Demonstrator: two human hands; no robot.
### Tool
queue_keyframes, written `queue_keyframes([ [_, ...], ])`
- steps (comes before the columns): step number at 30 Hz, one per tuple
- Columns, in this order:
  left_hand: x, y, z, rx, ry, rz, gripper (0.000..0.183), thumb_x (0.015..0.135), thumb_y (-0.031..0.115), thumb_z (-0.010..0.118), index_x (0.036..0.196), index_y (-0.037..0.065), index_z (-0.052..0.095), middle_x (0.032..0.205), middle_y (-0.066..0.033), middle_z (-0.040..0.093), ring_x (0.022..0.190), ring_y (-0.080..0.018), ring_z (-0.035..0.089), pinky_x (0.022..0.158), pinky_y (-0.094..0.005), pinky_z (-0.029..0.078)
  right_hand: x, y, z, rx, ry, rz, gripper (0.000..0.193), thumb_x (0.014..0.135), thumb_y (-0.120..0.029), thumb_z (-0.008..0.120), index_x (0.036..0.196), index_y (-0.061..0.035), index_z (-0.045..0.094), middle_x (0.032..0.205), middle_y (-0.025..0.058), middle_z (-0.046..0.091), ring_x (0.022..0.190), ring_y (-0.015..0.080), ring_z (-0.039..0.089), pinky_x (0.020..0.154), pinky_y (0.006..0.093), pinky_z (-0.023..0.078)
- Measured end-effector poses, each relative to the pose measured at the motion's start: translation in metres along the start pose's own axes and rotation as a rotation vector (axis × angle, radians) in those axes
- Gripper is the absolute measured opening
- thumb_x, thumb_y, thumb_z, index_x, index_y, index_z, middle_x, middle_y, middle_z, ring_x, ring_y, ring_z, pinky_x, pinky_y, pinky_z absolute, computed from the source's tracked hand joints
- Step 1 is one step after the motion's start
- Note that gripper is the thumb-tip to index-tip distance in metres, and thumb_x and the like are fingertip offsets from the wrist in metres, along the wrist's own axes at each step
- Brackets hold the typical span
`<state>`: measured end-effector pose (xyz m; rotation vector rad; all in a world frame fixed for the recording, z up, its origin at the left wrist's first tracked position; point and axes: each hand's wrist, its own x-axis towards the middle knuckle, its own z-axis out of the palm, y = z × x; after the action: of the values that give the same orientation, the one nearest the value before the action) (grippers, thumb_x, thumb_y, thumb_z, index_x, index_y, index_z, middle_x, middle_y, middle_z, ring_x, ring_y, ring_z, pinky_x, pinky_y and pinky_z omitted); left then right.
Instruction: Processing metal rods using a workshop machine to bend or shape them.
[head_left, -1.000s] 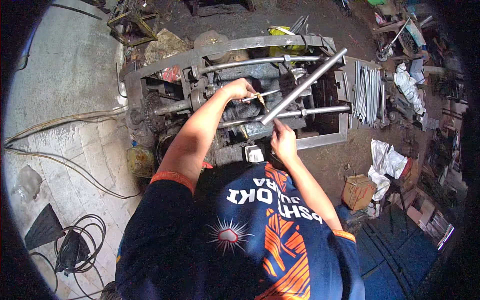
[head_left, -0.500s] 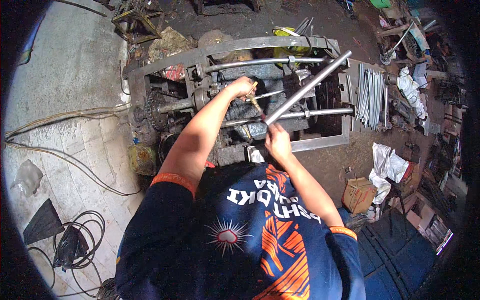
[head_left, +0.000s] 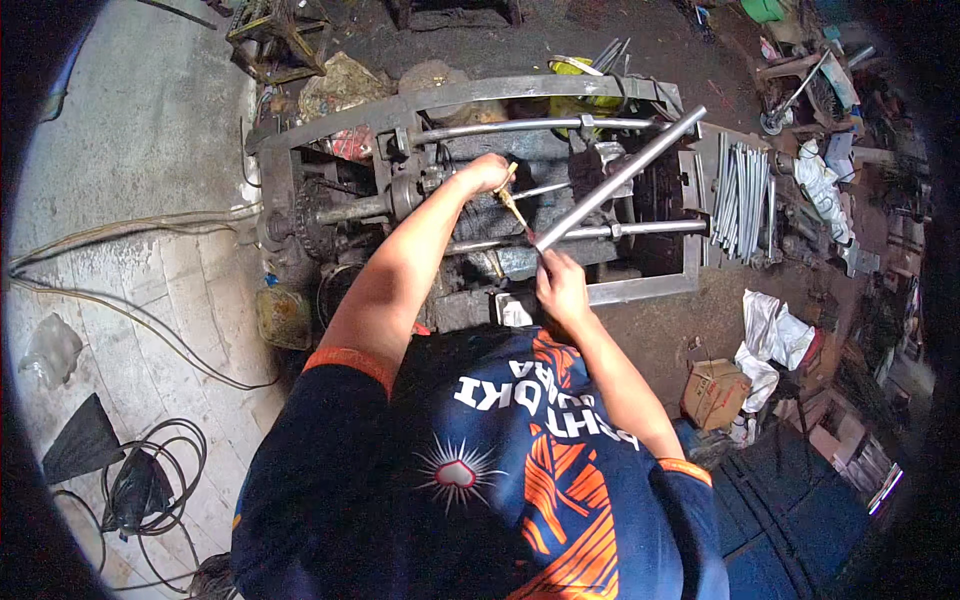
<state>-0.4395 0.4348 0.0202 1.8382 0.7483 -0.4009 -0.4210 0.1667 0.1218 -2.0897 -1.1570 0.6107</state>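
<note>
A long silver metal tube [head_left: 622, 178] slants up and to the right over a greasy metal machine frame [head_left: 460, 95]. My right hand [head_left: 563, 287] is closed at the tube's near lower end. Farther left, my left hand [head_left: 487, 174] is closed around a slim tan tool [head_left: 511, 205] that looks like a brush. Its tip meets or nearly meets the tube's near end; contact is too small to tell. Beneath both hands run two polished rods of the machine, the nearer rod [head_left: 655, 227] passing under the tube.
A stack of thin metal tubes [head_left: 740, 200] lies right of the machine. A chain sprocket [head_left: 303, 222] sits at its left end. Cables [head_left: 130, 225] cross the pale floor. A cardboard box [head_left: 715, 393] and white sacks [head_left: 775, 335] stand at the right, a yellow container [head_left: 575, 105] behind.
The tube has shifted slightly right, along with my right hand. The brush-like tool's tip has moved a little with it, while my left hand stays nearly in place.
</note>
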Motion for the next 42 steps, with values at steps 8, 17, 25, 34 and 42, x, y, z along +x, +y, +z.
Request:
queue_keyframes([
  [8, -0.001, 0.006, -0.003, 0.110, -0.033, 0.094, 0.026, 0.074, 0.028, 0.068, 0.089, 0.007, 0.073, 0.089, -0.0180, 0.069, 0.080, -0.0311, 0.067, 0.071, -0.0402, 0.050, 0.004, 0.003, -0.016, -0.045, 0.021, 0.109, 0.044, 0.079, -0.008, 0.055, 0.123, -0.0045, 0.057, 0.084, 0.0236, 0.062, 0.080, 0.0408, 0.062, 0.076, 0.0481, 0.049],
  [17, -0.008, 0.012, -0.008, 0.137, -0.036, 0.085, 0.021, 0.080, 0.022, 0.064, 0.092, 0.008, 0.073, 0.091, -0.0177, 0.069, 0.084, -0.0315, 0.067, 0.074, -0.0409, 0.050, -0.002, -0.001, -0.020, -0.078, -0.057, 0.102, 0.053, 0.078, -0.007, 0.057, 0.131, -0.0073, 0.052, 0.084, 0.0245, 0.062, 0.080, 0.0409, 0.061, 0.076, 0.0475, 0.050],
  [25, -0.013, 0.027, -0.009, 0.097, -0.035, -0.020, 0.021, 0.076, 0.018, 0.065, 0.094, 0.009, 0.073, 0.091, -0.0156, 0.070, 0.083, -0.0285, 0.067, 0.072, -0.0388, 0.050, 0.001, 0.001, -0.016, -0.120, -0.065, 0.108, 0.049, 0.079, -0.008, 0.055, 0.128, -0.0046, 0.054, 0.085, 0.0264, 0.061, 0.079, 0.0412, 0.062, 0.074, 0.0484, 0.050],
  [34, -0.038, 0.026, -0.008, 0.178, 0.072, 0.107, 0.026, 0.086, 0.022, 0.057, 0.095, 0.000, 0.067, 0.089, -0.0180, 0.068, 0.084, -0.0273, 0.064, 0.075, -0.0393, 0.048, 0.000, -0.006, -0.009, 0.011, -0.166, -0.046, 0.043, 0.079, -0.008, 0.052, 0.121, -0.0060, 0.058, 0.093, 0.0261, 0.064, 0.089, 0.0406, 0.063, 0.080, 0.0468, 0.050],
  [42, -0.231, 0.037, 0.008, -0.275, 1.041, 0.237, 0.021, 0.092, 0.012, 0.051, 0.104, -0.002, 0.060, 0.096, -0.0189, 0.064, 0.091, -0.0322, 0.062, 0.081, -0.0392, 0.048, -0.009, -0.036, -0.002, 0.181, -0.229, 0.038, 0.036, 0.077, -0.012, 0.057, 0.111, -0.0011, 0.056, 0.063, 0.0195, 0.059, 0.059, 0.0353, 0.062, 0.058, 0.0420, 0.048],
])
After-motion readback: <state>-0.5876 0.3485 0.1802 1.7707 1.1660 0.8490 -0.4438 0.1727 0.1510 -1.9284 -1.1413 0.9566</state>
